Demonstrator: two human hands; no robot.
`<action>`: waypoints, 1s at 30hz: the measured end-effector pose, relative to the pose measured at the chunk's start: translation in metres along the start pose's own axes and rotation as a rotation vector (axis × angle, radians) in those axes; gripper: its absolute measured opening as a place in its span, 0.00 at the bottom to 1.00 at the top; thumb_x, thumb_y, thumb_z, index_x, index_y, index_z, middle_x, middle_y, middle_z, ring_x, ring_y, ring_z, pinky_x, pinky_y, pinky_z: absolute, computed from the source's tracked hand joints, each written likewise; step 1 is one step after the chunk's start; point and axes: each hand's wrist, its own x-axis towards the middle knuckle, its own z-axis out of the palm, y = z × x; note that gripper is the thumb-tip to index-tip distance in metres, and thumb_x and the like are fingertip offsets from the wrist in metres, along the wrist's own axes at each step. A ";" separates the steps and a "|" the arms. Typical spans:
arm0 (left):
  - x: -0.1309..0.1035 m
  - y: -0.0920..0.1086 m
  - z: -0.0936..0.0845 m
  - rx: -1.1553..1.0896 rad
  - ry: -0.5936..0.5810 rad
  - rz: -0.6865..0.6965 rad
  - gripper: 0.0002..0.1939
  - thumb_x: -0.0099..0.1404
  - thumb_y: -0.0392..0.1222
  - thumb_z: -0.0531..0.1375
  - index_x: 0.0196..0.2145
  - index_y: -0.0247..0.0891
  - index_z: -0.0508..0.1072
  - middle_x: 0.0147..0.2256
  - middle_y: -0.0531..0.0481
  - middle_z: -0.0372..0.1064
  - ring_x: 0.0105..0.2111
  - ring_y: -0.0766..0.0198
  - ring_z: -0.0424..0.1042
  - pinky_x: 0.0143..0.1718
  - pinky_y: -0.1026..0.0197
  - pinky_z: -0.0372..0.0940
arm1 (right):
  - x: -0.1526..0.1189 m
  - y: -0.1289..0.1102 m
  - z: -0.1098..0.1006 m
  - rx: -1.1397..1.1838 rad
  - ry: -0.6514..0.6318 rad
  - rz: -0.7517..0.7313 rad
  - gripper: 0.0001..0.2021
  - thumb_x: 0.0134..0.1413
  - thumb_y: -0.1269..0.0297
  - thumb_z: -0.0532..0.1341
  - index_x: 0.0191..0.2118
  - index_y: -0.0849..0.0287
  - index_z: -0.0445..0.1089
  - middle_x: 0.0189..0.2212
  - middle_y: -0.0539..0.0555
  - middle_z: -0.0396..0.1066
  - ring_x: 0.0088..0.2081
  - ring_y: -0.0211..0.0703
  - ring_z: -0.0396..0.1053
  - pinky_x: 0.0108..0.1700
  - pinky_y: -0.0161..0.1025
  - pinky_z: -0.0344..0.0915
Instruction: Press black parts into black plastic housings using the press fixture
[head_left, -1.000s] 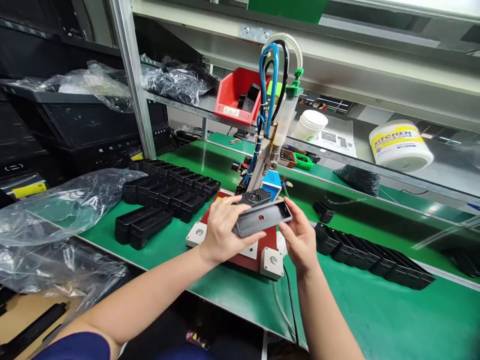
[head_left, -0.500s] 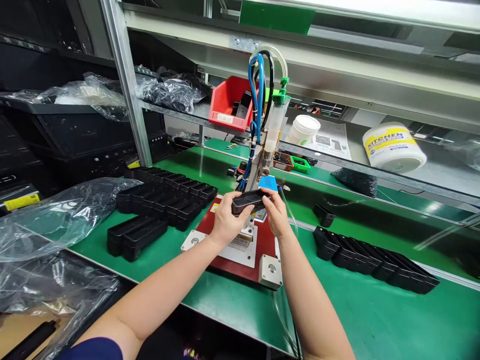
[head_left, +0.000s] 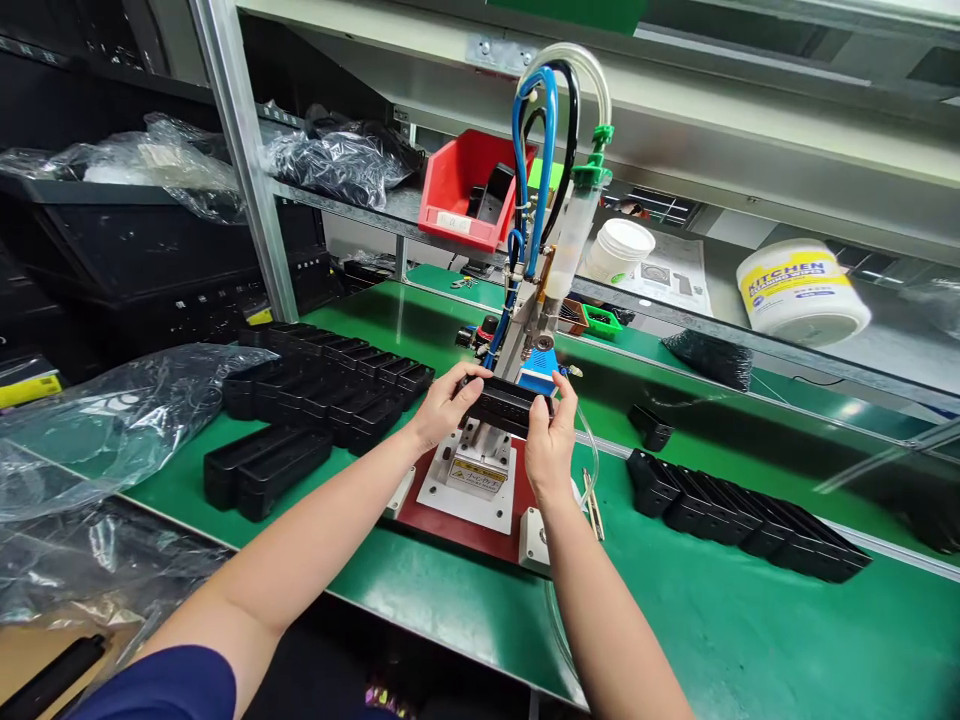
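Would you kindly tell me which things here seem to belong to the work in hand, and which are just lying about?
Likely in use:
black case, held by left hand and right hand
syringe machine below it
left-hand cases
right-hand cases

Probably just lying about:
KITCHEN tub
white tub
clear plastic at left

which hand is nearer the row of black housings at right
Right. The right hand is left of the housing row, the left hand farther left, at the opposite end of the held housing.
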 end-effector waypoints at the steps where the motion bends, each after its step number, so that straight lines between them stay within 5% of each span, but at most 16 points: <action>1: 0.000 0.001 0.004 -0.017 0.048 -0.005 0.23 0.68 0.58 0.49 0.41 0.37 0.72 0.38 0.47 0.70 0.38 0.60 0.68 0.42 0.59 0.62 | 0.001 0.000 -0.001 -0.018 -0.012 -0.014 0.19 0.62 0.52 0.51 0.52 0.56 0.64 0.39 0.53 0.70 0.39 0.44 0.67 0.42 0.42 0.62; 5: 0.003 0.002 0.018 -0.072 0.171 -0.029 0.19 0.68 0.54 0.50 0.35 0.37 0.72 0.35 0.48 0.70 0.38 0.60 0.68 0.42 0.60 0.62 | 0.005 0.002 -0.001 -0.043 -0.007 -0.088 0.15 0.61 0.56 0.51 0.43 0.57 0.70 0.40 0.54 0.72 0.41 0.45 0.68 0.45 0.44 0.63; 16: 0.001 0.002 0.019 -0.032 0.156 -0.014 0.17 0.67 0.42 0.48 0.41 0.36 0.75 0.41 0.46 0.74 0.38 0.60 0.70 0.40 0.60 0.63 | 0.004 0.011 0.009 0.034 0.095 -0.259 0.15 0.60 0.61 0.49 0.42 0.57 0.72 0.39 0.55 0.72 0.42 0.46 0.69 0.45 0.46 0.65; 30: 0.002 0.004 0.012 0.026 0.094 -0.085 0.16 0.66 0.42 0.48 0.40 0.36 0.74 0.38 0.48 0.72 0.38 0.60 0.69 0.41 0.60 0.63 | 0.006 0.003 0.009 0.052 0.062 -0.052 0.17 0.56 0.58 0.48 0.39 0.58 0.71 0.37 0.54 0.73 0.41 0.47 0.69 0.44 0.44 0.64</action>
